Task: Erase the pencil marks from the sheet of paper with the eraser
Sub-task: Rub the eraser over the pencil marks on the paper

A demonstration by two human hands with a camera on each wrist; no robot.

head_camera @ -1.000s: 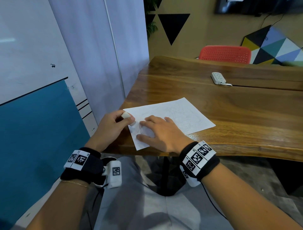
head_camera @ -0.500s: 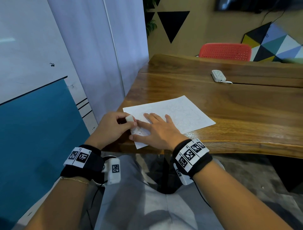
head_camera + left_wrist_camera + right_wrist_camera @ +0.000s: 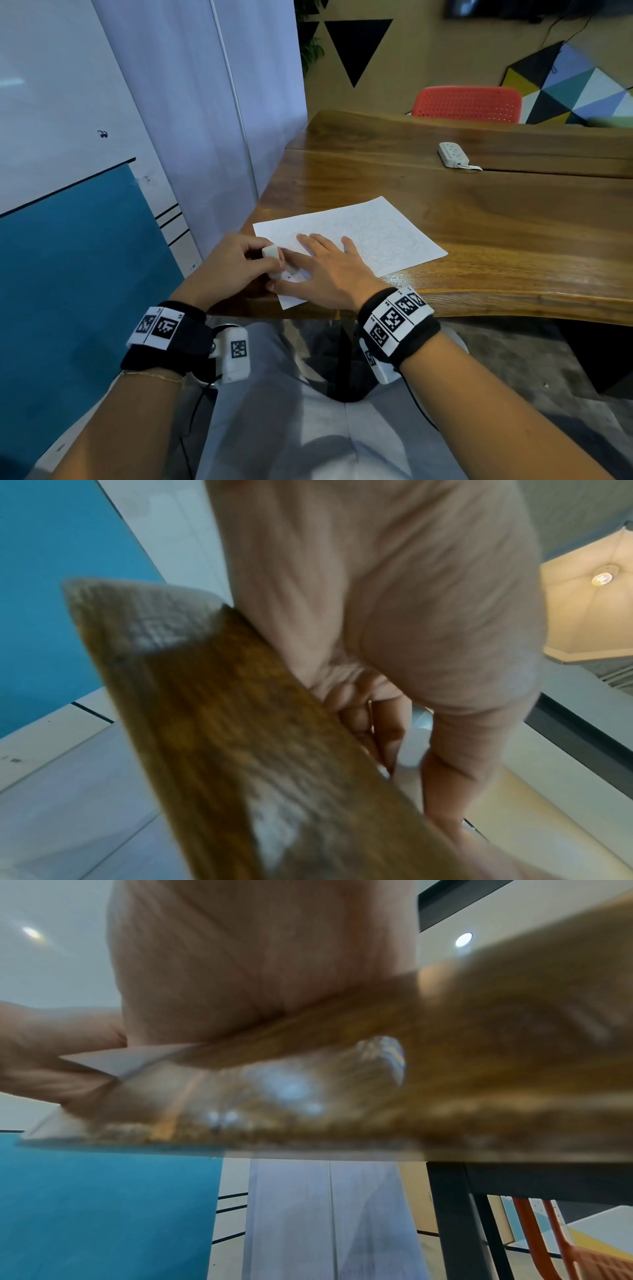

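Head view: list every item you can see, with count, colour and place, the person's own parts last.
sheet of paper: one, white with faint pencil marks, on the table's near left corner.
eraser: one, white, on the paper's near left part.
table: one, brown wood.
power strip: one, white, far side of table.
chair: one, red, behind table.
wrist bands: two, black with white markers.
left hand: pinches the eraser.
right hand: flat on the paper, fingers spread.
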